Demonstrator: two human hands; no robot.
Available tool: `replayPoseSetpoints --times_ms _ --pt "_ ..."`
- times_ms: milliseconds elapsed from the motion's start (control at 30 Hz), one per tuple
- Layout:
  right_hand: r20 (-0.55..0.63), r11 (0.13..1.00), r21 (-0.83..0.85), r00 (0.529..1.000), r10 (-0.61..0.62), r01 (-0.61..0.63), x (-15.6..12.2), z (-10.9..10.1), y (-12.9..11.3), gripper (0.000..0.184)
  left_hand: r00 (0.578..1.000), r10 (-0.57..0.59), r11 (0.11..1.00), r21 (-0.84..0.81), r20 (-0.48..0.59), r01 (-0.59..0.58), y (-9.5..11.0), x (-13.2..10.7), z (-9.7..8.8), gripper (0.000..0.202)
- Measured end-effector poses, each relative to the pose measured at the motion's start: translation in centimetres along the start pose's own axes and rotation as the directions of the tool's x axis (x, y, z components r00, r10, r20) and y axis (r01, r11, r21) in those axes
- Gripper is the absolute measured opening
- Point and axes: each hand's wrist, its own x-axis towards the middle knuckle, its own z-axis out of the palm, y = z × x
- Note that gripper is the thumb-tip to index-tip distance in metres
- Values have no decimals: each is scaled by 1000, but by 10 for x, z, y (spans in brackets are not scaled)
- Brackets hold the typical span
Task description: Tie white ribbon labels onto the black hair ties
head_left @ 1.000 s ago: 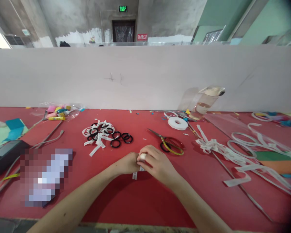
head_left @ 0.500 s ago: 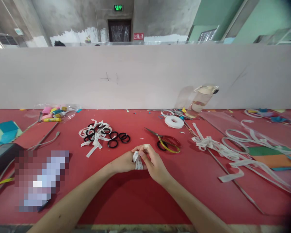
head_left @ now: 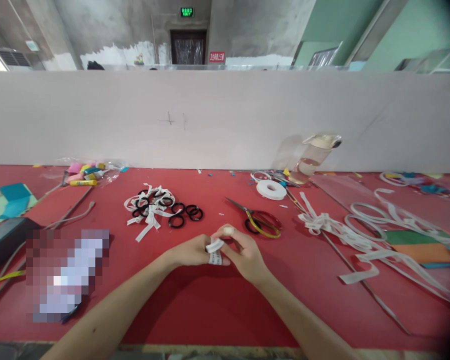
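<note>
Between my two hands is a white printed ribbon (head_left: 215, 257), bent over on itself, with dark lettering on its lower part. My left hand (head_left: 193, 250) is closed on it from the left. From the right, my right hand (head_left: 243, 252) pinches the ribbon's upper fold; a pale bandage wraps one of its fingers. Just beyond my right hand lie scissors (head_left: 260, 220) with yellow and red handles, on top of a black hair tie (head_left: 252, 226). Farther left rests a pile of white ribbon bows (head_left: 150, 212) mixed with several black hair ties (head_left: 177, 220).
A roll of white ribbon (head_left: 271, 189) and a tilted water bottle (head_left: 310, 162) stand near the pale partition (head_left: 225, 115). Tangled white ribbons (head_left: 330, 227) spread over the right side. A blurred-out object (head_left: 71, 275) and a dark box (head_left: 7, 242) lie at left.
The ribbon's upper fold has shifted slightly right and now shows as a flatter white strip between my fingers. The right hand has moved a little rightward. The view has shifted slightly.
</note>
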Motion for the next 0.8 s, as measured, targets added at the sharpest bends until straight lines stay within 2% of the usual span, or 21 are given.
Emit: replayPoseSetpoints --times_ms 133,200,367,500,633,733,800 --pt "-164 997 -5 984 74 -76 -2 -2 -2 23 999 -40 999 31 18 40 5 -3 0 49" --pt "-198 996 15 976 87 -86 -3 -3 -3 23 998 -54 998 25 27 54 6 -4 0 53" --pt "-164 980 155 974 153 -128 -4 -4 -1 25 996 -63 997 44 70 60 7 -6 0 51" --pt "-155 936 307 962 226 -171 -4 -4 -3 26 983 -58 998 -15 177 61 12 -8 1 50" --pt "-121 897 389 954 275 -209 -2 -4 -10 28 964 -90 990 -80 252 113 13 -10 -1 57" --pt "-97 866 442 947 305 -233 1 -3 -13 29 944 -68 961 -233 323 149 7 -11 1 57" --pt "-78 846 478 948 308 -235 3 -4 -12 27 940 -9 903 -402 340 154 1 -11 4 62"
